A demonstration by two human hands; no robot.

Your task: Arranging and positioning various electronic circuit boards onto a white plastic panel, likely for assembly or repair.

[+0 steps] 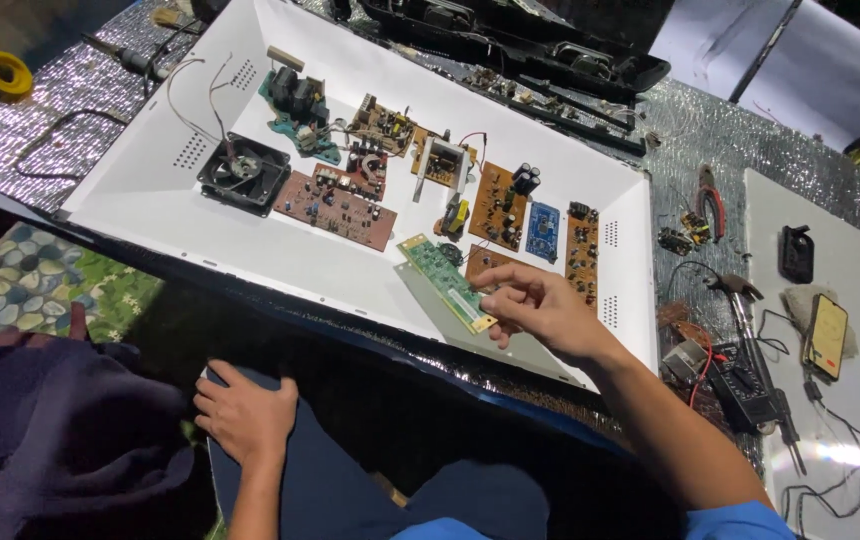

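The right hand (540,310) pinched the near end of the green circuit board (442,280), its long axis running up-left away from it, while the left hand (245,410) rested released, well apart.

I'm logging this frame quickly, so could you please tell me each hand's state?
Left hand: open, resting on the knee.
Right hand: pinching the green circuit board.

The right hand (540,312) covers one end of the long green circuit board (442,277) and part of the brown board (487,263) behind it. The parts on every board are too small to tell. The black plastic casing (510,45) is cut off by the top edge.
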